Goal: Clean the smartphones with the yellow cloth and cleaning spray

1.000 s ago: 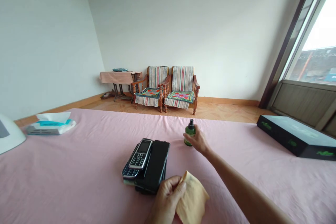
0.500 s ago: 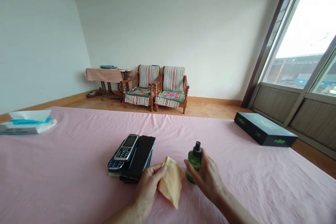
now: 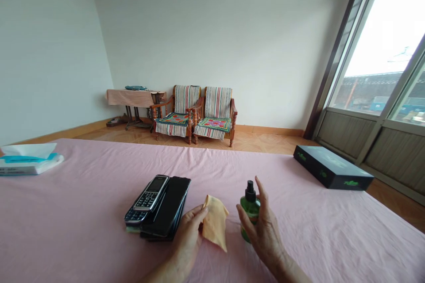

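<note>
My left hand [image 3: 189, 232] pinches a small yellow cleaning cloth [image 3: 215, 221] by its upper left corner, and the cloth hangs down to the right. A green spray bottle [image 3: 249, 208] with a black nozzle stands upright on the pink cloth. Around its right side is my right hand [image 3: 265, 230], thumb and raised index finger spread apart; the hand hides part of the bottle, and I cannot tell whether it touches it. To the left of my left hand lies a stack of dark smartphones [image 3: 169, 208], with a silver-and-black keypad phone [image 3: 152, 192] resting on top at its left.
A pink sheet [image 3: 99, 203] covers the surface. A tissue pack [image 3: 33, 163] lies at the far left, and a flat black box [image 3: 332, 168] at the far right. Beyond the edge stand two wooden armchairs [image 3: 214, 124] and a cloth-covered table [image 3: 129, 97].
My right hand's fingers have spread away from the spray bottle, with the index finger lifting. The bottle stands slightly farther right and nearer. The view has shifted a little.
</note>
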Motion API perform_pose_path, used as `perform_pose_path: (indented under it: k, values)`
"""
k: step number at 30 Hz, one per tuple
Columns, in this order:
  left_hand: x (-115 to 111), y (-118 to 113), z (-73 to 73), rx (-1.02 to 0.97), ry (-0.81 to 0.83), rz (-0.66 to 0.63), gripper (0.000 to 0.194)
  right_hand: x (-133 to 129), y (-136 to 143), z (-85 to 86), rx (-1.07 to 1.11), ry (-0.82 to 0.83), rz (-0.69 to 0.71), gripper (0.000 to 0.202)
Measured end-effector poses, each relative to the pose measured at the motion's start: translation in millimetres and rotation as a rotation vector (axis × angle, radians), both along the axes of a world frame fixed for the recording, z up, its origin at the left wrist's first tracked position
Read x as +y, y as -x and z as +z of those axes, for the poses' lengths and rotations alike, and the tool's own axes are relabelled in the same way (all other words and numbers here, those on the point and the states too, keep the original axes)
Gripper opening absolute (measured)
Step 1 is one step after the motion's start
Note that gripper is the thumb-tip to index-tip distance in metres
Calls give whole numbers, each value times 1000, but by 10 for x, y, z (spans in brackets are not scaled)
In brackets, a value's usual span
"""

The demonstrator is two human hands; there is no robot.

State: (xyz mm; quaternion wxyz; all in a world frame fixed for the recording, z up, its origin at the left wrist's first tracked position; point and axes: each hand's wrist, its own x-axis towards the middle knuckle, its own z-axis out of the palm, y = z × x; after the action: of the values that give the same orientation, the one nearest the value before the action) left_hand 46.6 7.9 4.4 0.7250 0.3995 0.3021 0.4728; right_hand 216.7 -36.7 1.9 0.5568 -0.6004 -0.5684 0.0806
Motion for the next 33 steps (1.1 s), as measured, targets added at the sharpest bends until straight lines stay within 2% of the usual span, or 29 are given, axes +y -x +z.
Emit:
perform_pose_path:
  k: [4,11,17,24,33]
  values:
    - [-27,25,9,26,-27,-15,33,7,-23,12,-54,-41,3,68]
    - [-36,16,40,38,-1,15,36,36,-81,-79,-229,-95,8,62]
    - [1,38,115,-73,24,59,36,15,-16,-88,-267,-105,26,60]
    - [-2,36,200,-63,-28,66,38,24,17,-124,-295,-99,53,61]
    - [-13,-2,137,-93,33,35,37,-14,73,-81,-292,-110,69,59]
